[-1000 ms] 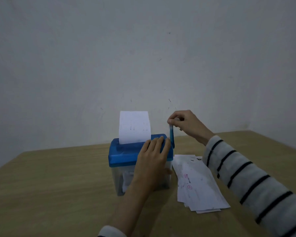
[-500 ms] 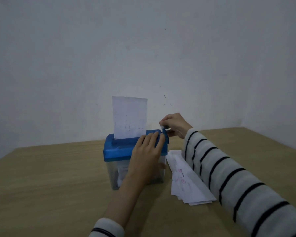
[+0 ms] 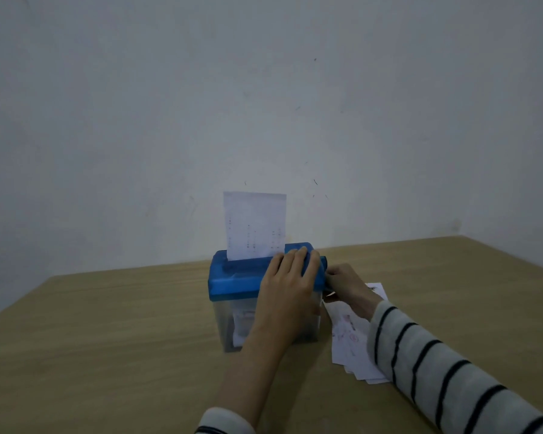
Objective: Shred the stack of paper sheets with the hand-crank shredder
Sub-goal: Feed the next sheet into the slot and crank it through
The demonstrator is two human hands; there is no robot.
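Observation:
A small hand-crank shredder (image 3: 232, 277) with a blue lid and a clear bin stands on the wooden table (image 3: 107, 324). One white printed sheet (image 3: 254, 225) stands upright in its slot. My left hand (image 3: 287, 289) lies flat over the right end of the lid, fingers straight, pressing down. My right hand (image 3: 347, 285) grips the blue crank handle (image 3: 325, 270) at the shredder's right side, low beside the bin. A stack of paper sheets (image 3: 350, 339) lies on the table to the right, partly under my striped sleeve. Paper pieces show inside the bin.
A plain pale wall rises right behind the table's far edge. The table's right edge runs diagonally at the far right. My right forearm in a striped sleeve (image 3: 452, 377) crosses the lower right.
My right hand has swung the crank from its top position down to the low side of the shredder. More of the sheet now shows above the slot. My left hand has stayed on the lid.

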